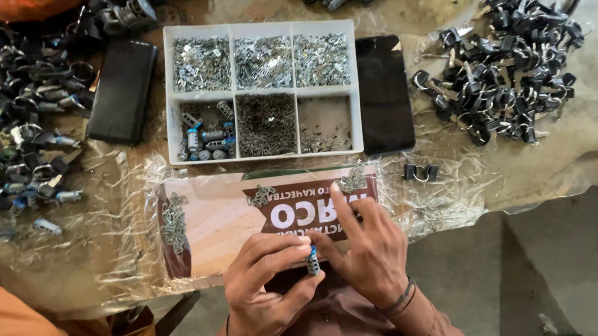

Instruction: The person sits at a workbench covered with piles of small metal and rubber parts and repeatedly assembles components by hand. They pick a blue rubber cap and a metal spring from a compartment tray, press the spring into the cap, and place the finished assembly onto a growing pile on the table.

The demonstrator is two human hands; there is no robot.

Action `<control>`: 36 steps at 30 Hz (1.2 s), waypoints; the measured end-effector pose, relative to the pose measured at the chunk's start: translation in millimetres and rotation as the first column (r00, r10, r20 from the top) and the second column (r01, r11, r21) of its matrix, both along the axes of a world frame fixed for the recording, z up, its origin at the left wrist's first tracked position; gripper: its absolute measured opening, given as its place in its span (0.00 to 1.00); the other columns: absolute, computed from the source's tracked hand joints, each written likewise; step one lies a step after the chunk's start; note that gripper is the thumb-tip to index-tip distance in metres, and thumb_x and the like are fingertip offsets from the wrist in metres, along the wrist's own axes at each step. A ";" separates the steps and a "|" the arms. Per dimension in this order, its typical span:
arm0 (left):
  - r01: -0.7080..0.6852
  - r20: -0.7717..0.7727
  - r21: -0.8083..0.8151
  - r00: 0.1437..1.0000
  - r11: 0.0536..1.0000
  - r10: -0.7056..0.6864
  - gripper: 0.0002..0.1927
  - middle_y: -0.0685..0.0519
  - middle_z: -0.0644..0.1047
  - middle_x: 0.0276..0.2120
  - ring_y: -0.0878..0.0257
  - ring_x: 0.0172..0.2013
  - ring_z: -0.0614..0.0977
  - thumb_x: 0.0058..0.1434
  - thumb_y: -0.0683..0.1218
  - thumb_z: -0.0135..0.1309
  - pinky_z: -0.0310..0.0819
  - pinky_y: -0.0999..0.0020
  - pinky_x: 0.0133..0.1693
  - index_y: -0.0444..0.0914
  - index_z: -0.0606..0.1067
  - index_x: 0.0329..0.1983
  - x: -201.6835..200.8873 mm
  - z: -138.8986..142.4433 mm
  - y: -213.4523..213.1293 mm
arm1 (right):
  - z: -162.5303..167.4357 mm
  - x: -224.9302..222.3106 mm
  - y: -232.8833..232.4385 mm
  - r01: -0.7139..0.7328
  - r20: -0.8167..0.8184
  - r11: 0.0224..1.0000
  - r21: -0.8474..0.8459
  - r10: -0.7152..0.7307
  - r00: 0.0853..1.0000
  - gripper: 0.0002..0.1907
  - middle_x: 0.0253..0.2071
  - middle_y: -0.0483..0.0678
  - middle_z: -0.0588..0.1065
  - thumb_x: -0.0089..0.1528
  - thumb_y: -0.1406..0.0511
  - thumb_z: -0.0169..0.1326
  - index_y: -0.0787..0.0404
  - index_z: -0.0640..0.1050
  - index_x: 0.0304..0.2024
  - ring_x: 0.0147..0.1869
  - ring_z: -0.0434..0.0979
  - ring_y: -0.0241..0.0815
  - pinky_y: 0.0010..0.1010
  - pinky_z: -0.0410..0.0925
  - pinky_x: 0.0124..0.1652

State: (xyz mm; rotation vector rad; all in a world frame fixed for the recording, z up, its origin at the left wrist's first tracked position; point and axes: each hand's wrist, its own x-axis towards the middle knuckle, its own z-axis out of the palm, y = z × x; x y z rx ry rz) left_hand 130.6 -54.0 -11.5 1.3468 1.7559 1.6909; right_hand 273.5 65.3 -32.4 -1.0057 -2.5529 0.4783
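Head view: left hand (264,286) fingers pinch a small lock cylinder (312,261), and right hand (368,249) fingers touch it, index spread. White 6-compartment tray (263,93) sits on the bench (571,154).

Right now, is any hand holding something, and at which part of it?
Yes. The left hand pinches a small metal cylinder with a blue top by its sides, between thumb and fingertips. The right hand touches it from the other side, index finger stretched out.

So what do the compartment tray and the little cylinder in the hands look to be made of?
The tray looks like white moulded plastic: matte, thin even dividers. The cylinder, held by the left hand beside the right hand, seems bright metal with a blue, likely plastic, end.
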 end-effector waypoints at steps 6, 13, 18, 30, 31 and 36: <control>0.000 -0.008 -0.017 1.000 1.000 -0.001 0.21 0.48 0.82 0.44 0.56 0.42 0.84 0.48 0.38 0.71 0.81 0.66 0.44 0.37 0.79 0.45 -0.2 -0.1 2.3 | -3.0 16.1 -0.2 -0.081 -0.180 0.997 0.011 0.082 0.980 0.27 0.43 0.47 0.71 0.57 0.53 0.67 0.57 0.79 0.55 0.44 0.74 0.46 0.37 0.70 0.41; -0.002 -0.002 -0.013 1.000 1.000 0.002 0.20 0.47 0.82 0.45 0.56 0.43 0.84 0.49 0.38 0.71 0.81 0.66 0.44 0.37 0.79 0.46 0.9 -3.7 2.3 | -5.5 17.5 -1.1 -0.133 -0.072 0.991 -0.033 0.130 0.989 0.35 0.45 0.51 0.70 0.50 0.56 0.69 0.62 0.79 0.57 0.45 0.72 0.50 0.40 0.68 0.41; 0.020 0.032 -0.031 0.999 0.999 -0.019 0.21 0.47 0.82 0.44 0.57 0.42 0.84 0.49 0.38 0.71 0.82 0.66 0.43 0.37 0.79 0.46 4.4 -1.7 1.9 | -15.1 30.9 -0.2 -0.265 -0.061 0.964 0.025 0.266 0.962 0.32 0.49 0.51 0.71 0.51 0.57 0.68 0.61 0.79 0.57 0.47 0.71 0.49 0.41 0.67 0.44; 0.081 0.019 -0.008 0.997 0.997 -0.080 0.22 0.49 0.82 0.45 0.56 0.43 0.85 0.50 0.39 0.72 0.80 0.66 0.45 0.38 0.78 0.48 12.5 -4.2 3.8 | -12.3 59.9 -21.9 -0.223 -0.475 0.542 -0.810 -0.385 0.791 0.07 0.41 0.54 0.77 0.60 0.77 0.60 0.70 0.80 0.41 0.42 0.78 0.44 0.30 0.73 0.41; 0.084 0.021 -0.010 0.996 0.996 -0.083 0.22 0.49 0.82 0.45 0.56 0.43 0.85 0.50 0.39 0.72 0.80 0.66 0.45 0.38 0.78 0.48 12.8 -3.3 3.2 | -8.4 54.5 -23.1 -0.132 -0.510 0.795 -0.592 -0.242 0.825 0.09 0.40 0.52 0.78 0.59 0.77 0.61 0.69 0.79 0.42 0.41 0.79 0.43 0.29 0.73 0.41; 0.101 0.006 -0.014 0.995 0.995 -0.100 0.24 0.49 0.82 0.47 0.56 0.45 0.84 0.49 0.39 0.72 0.79 0.65 0.48 0.38 0.78 0.49 10.7 -0.9 -0.5 | 7.7 39.7 -21.0 -0.187 -0.602 0.970 -0.154 0.057 0.796 0.08 0.39 0.52 0.77 0.61 0.74 0.58 0.68 0.77 0.43 0.41 0.79 0.40 0.26 0.72 0.42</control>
